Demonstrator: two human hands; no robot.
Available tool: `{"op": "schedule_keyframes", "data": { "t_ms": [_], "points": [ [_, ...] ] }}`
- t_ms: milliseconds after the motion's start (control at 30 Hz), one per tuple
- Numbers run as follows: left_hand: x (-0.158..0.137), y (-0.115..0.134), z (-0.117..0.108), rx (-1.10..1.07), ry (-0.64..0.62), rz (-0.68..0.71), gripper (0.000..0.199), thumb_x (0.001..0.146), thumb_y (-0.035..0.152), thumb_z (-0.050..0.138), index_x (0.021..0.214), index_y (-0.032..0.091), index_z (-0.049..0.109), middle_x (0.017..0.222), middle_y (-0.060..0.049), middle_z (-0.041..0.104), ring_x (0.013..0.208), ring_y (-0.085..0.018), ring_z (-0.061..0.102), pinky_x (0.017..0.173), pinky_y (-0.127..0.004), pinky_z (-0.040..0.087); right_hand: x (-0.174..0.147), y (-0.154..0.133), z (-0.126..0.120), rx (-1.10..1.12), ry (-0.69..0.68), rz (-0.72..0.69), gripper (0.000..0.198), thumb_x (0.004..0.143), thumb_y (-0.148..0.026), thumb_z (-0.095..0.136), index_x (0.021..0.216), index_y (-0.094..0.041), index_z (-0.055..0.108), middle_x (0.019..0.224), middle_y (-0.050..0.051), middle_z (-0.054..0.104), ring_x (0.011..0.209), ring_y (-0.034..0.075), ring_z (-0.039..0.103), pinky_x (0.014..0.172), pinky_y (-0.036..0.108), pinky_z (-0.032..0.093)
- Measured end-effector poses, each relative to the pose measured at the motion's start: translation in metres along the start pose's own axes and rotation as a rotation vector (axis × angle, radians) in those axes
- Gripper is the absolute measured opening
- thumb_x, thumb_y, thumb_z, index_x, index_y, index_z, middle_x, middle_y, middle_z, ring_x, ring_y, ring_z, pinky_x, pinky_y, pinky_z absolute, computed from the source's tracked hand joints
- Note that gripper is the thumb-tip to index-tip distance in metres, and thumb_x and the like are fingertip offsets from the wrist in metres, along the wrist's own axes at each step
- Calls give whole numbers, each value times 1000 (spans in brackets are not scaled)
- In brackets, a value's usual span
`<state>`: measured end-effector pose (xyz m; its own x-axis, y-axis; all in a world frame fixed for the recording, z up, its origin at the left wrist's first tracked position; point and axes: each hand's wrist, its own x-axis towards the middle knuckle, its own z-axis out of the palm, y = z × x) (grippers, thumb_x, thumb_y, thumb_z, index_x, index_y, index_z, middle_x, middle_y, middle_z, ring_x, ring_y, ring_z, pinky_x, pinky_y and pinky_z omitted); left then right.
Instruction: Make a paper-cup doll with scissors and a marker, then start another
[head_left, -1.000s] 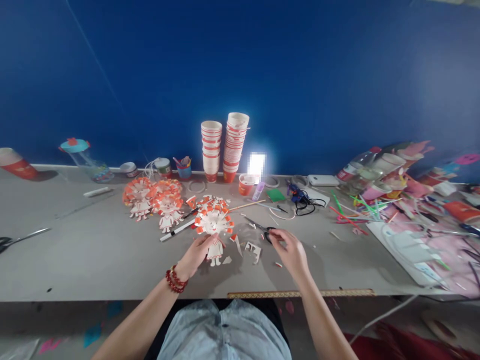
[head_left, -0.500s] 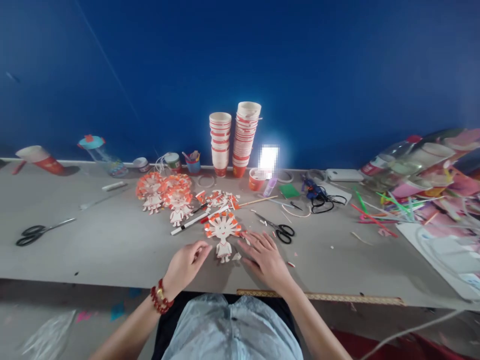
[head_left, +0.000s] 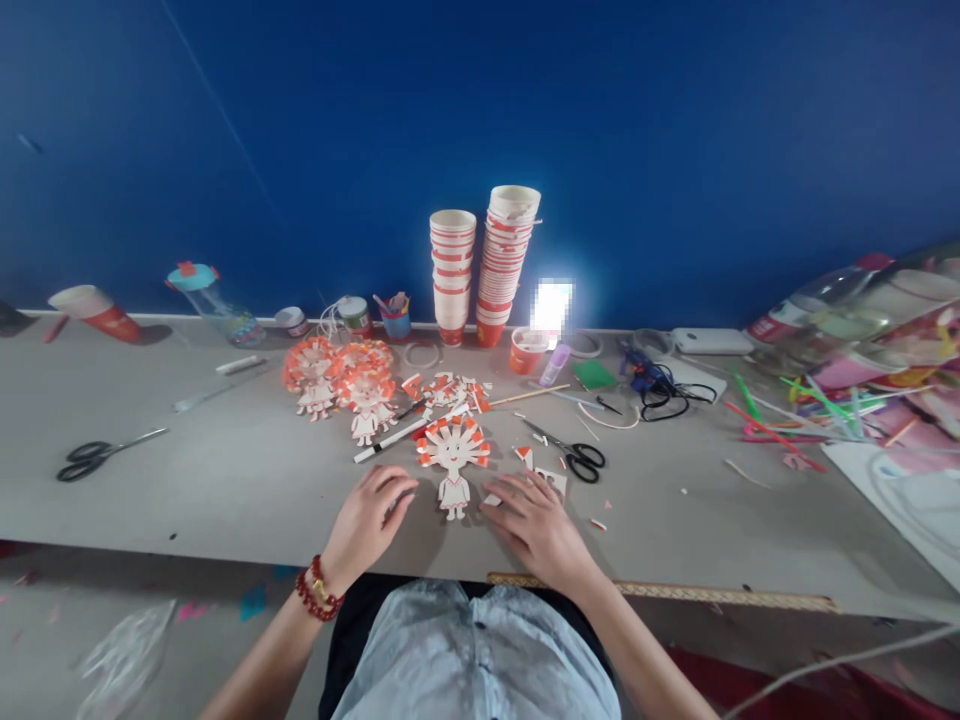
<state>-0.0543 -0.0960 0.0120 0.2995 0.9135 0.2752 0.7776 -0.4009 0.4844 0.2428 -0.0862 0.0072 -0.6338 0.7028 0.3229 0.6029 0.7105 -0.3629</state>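
Note:
A paper-cup doll cutout [head_left: 454, 465] with orange-tipped strips fanned around its head lies between my two hands. To its left, my left hand [head_left: 375, 518] hovers at the table with loosely bent fingers, apart from the doll and holding nothing. My right hand [head_left: 534, 520] rests on its other side, fingers spread low over white paper scraps [head_left: 553, 482]; part of the scraps is hidden beneath them. Black-handled scissors [head_left: 577, 458] lie just beyond that hand. A white marker [head_left: 397, 437] sits above my left hand.
Several finished-looking dolls [head_left: 365, 405] lie left of a scrap pile [head_left: 454, 395]. Two tall stacks of paper cups [head_left: 453, 275] stand by the blue wall. A second pair of scissors [head_left: 105, 455] lies far left; a glue gun [head_left: 649, 375] with a black cord sits right. Pipe cleaners and bottles crowd the far right.
My right hand has swept paper scraps away from the doll, to the right. My left hand has drawn slightly away from the doll. The whole view has shifted a little.

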Motion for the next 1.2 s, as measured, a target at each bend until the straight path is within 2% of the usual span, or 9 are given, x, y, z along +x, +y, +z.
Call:
{"op": "schedule_keyframes", "data": {
  "t_ms": [267, 433, 533, 667, 733, 833, 900, 1067, 1200],
  "points": [
    [10, 30, 16, 36, -257, 315, 40, 93, 33, 53, 132, 22, 51, 140, -8, 54, 131, -28, 42, 107, -47, 38, -7, 21, -11, 17, 150, 78, 27, 89, -14, 55, 108, -25, 70, 122, 8, 67, 118, 28, 57, 102, 52, 43],
    [9, 29, 20, -41, -208, 352, 34, 92, 30, 55, 125, 23, 56, 135, -8, 58, 127, -26, 49, 107, -46, 38, -12, 30, -20, 48, 358, 246, 23, 90, -14, 55, 105, -25, 70, 108, 9, 71, 102, 27, 63, 89, 46, 51],
    [5, 13, 8, -131, 17, 262, 19, 92, 18, 52, 108, 23, 61, 113, -7, 68, 115, -22, 57, 100, -39, 45, -17, 33, -21, 68, 395, 260, 21, 90, -16, 56, 101, -25, 70, 102, 8, 73, 99, 28, 64, 87, 47, 52],
    [7, -15, -13, -88, 338, -135, 12, 94, 21, 47, 94, 21, 59, 93, -7, 65, 90, -20, 62, 83, -35, 51, -22, 29, -11, 119, 389, 250, 19, 89, -17, 56, 99, -26, 70, 99, 8, 73, 95, 28, 66, 87, 47, 52],
    [16, -23, -17, -15, 282, -207, 12, 94, 23, 47, 98, 21, 58, 94, -6, 64, 88, -20, 62, 78, -33, 51, -21, 25, -5, 133, 383, 256, 18, 90, -19, 56, 98, -26, 71, 98, 8, 74, 95, 28, 67, 87, 48, 53],
    [40, -24, -10, 179, 120, -84, 13, 91, 21, 50, 100, 21, 60, 99, -7, 63, 97, -23, 60, 86, -36, 49, -17, 17, 1, 155, 377, 266, 18, 90, -19, 55, 96, -25, 71, 97, 8, 74, 95, 29, 67, 87, 48, 53],
    [57, -21, 0, 340, 27, -62, 14, 90, 17, 50, 97, 20, 62, 99, -8, 62, 96, -24, 60, 80, -36, 50, -14, 13, 2, 168, 374, 265, 18, 90, -18, 55, 96, -26, 71, 97, 8, 74, 95, 28, 67, 87, 48, 53],
    [85, -21, 17, 370, 15, -68, 8, 85, 14, 54, 85, 18, 62, 90, -11, 63, 88, -26, 61, 68, -34, 47, -17, 6, -5, 178, 382, 268, 20, 91, -18, 54, 99, -27, 70, 98, 8, 74, 95, 28, 66, 86, 47, 53],
    [85, -25, 8, 365, 70, -112, 12, 91, 22, 49, 87, 17, 60, 89, -10, 63, 84, -24, 61, 69, -32, 46, -16, -5, -8, 267, 409, 285, 19, 91, -19, 54, 98, -26, 71, 93, 9, 73, 89, 27, 66, 82, 46, 52]
  ]
}}
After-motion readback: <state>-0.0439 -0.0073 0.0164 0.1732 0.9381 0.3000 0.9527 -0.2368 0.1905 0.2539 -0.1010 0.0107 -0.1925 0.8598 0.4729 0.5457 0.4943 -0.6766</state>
